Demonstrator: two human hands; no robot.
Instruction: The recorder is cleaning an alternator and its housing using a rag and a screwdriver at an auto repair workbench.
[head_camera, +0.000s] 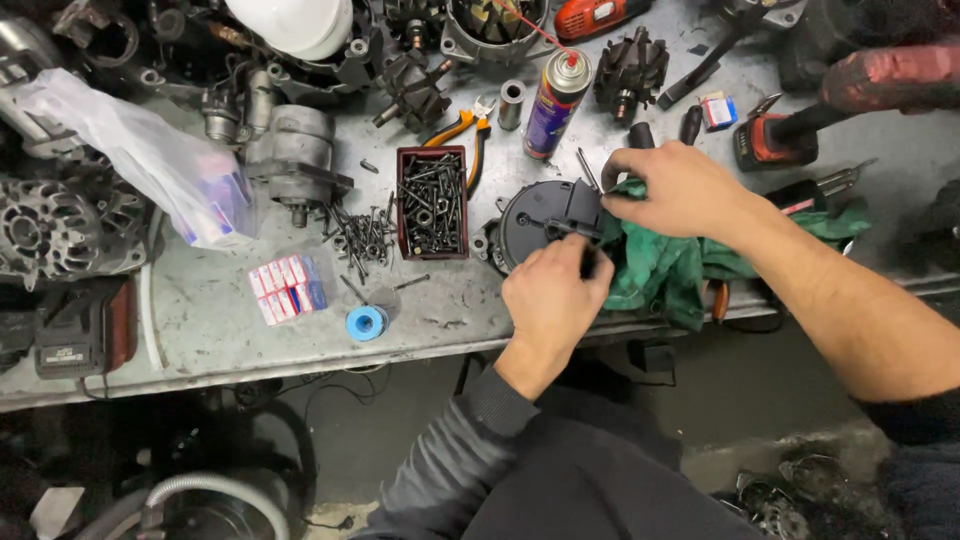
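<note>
Partly hidden by both gripping hands, left hand (553, 290) and right hand (672, 188), black alternator cover (545, 212) overlaps green rag (660, 270).

Grey, scuffed worktop (200, 330), strewn with loose screws (360, 238), a red screw tray (432, 203), spray can (556, 104), pliers (462, 130), green rag (665, 270), black round cover (540, 222).
</note>
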